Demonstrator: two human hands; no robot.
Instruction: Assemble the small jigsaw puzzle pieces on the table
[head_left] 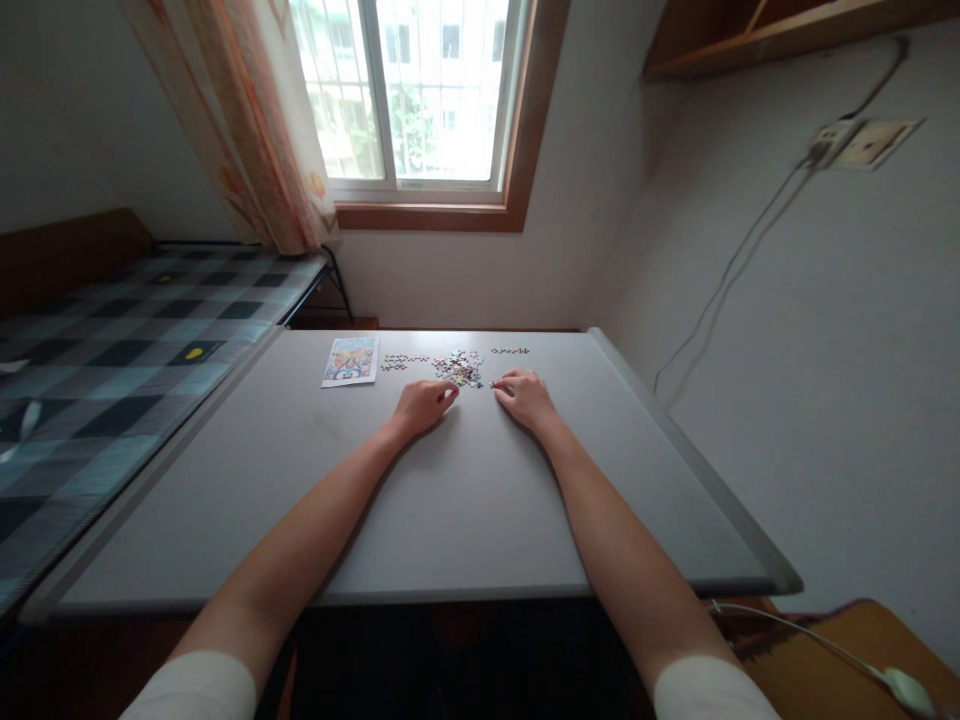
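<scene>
A small heap of colourful puzzle pieces (pixel 459 368) lies at the far middle of a grey table (pixel 465 500). My left hand (pixel 424 403) rests on the table just left of the heap, fingers curled and pinched toward the pieces. On the heap's right rests my right hand (pixel 525 396), its fingers bent and its fingertips at a piece by the heap's edge. A short row of joined pieces (pixel 405 360) lies left of the heap and another row (pixel 510 351) lies behind my right hand. A printed picture card (pixel 351 361) lies further left.
A bed with a checked cover (pixel 120 350) runs along the table's left edge. A window (pixel 420 100) with a curtain (pixel 247 130) is behind. A white wall (pixel 787 350) with a cable stands close on the right. A wooden surface with a white cable (pixel 825 650) sits at the near right.
</scene>
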